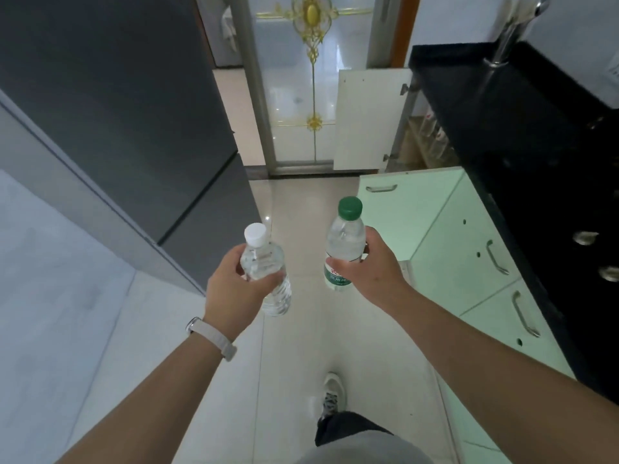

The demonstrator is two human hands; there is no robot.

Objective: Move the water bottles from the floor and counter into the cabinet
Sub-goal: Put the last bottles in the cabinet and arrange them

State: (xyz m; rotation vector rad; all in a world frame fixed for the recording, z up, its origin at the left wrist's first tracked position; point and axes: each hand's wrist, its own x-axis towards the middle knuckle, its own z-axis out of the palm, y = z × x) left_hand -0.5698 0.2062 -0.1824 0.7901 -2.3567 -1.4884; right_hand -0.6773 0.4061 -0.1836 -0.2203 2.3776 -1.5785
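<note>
Middle of the head view: left hand [231, 286] fingers curl round white-cap bottle [261, 259] | right hand [375, 266] fingers curl round green-cap bottle [345, 239] | cabinet door [368, 118] open, upper right, well apart | both bottles up, not put away yet

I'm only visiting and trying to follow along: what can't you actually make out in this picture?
All in the head view:
- Inside the open cabinet: blurred, and mostly hidden under the black counter.
- Label of the green-capped bottle: print too small, partly under the right hand.
- Middle of the white-capped bottle: covered by the left hand.
- Tap: its top is cut off by the upper edge.
</note>
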